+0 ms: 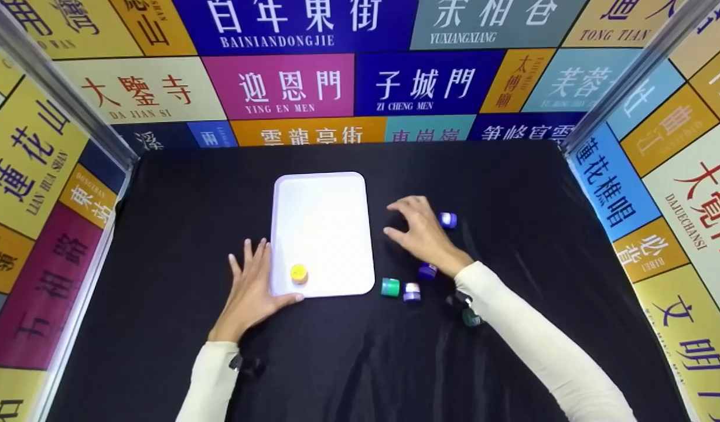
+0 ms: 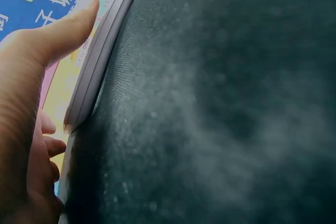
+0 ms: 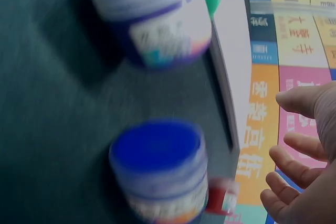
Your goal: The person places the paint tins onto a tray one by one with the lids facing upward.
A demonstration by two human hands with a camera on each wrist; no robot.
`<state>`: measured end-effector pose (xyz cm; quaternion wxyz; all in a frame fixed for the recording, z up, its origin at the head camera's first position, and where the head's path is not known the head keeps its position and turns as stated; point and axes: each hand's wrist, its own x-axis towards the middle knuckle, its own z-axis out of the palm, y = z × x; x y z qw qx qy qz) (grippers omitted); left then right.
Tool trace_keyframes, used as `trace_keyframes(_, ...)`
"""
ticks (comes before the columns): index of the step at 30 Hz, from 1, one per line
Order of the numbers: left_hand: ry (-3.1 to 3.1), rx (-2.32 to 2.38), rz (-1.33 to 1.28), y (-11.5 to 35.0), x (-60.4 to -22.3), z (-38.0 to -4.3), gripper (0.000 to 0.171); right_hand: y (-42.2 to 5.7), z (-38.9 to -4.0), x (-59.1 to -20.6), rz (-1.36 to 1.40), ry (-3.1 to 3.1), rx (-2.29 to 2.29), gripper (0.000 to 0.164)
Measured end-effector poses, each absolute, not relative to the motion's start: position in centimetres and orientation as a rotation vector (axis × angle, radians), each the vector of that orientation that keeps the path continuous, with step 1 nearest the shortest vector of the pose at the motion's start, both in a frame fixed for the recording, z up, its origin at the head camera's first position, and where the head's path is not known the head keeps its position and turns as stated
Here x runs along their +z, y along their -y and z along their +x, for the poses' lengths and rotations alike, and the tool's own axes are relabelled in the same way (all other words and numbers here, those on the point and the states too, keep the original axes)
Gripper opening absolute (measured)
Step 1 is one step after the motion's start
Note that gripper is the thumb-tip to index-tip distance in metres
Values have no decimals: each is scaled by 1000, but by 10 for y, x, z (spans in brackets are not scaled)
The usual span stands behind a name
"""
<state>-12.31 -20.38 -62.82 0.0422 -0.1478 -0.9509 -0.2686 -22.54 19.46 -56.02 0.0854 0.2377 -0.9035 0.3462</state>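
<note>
A white tray (image 1: 321,234) lies on a black cloth, with a small yellow jar (image 1: 299,274) near its lower left corner. My left hand (image 1: 251,293) rests at that corner, fingers spread along the left side and thumb at the lower edge. To the right of the tray hovers my right hand (image 1: 421,231), fingers bent loosely apart around nothing. Close by it are a blue-purple jar (image 1: 447,220) and a dark blue jar (image 1: 427,271). In the right wrist view a small red jar (image 3: 222,196) shows beyond a blue-lidded jar (image 3: 160,166); the right hand hides it in the head view.
A green jar (image 1: 390,286) and a purple-and-white jar (image 1: 412,292) stand side by side off the tray's lower right corner. A dark green jar (image 1: 471,317) is partly covered by the right sleeve. Printed sign panels (image 1: 277,85) wall in the table's back and sides.
</note>
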Motion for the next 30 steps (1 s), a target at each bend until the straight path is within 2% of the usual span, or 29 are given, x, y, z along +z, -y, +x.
trace_keyframes(13, 2865, -904, -443, 206, -645, -118, 136, -223, -242, -578, 615, 2816, 910, 50)
trace_keyframes(30, 2878, -879, -427, 202, -644, -125, 135, -238, -253, -590, 547, 2890, 853, 47)
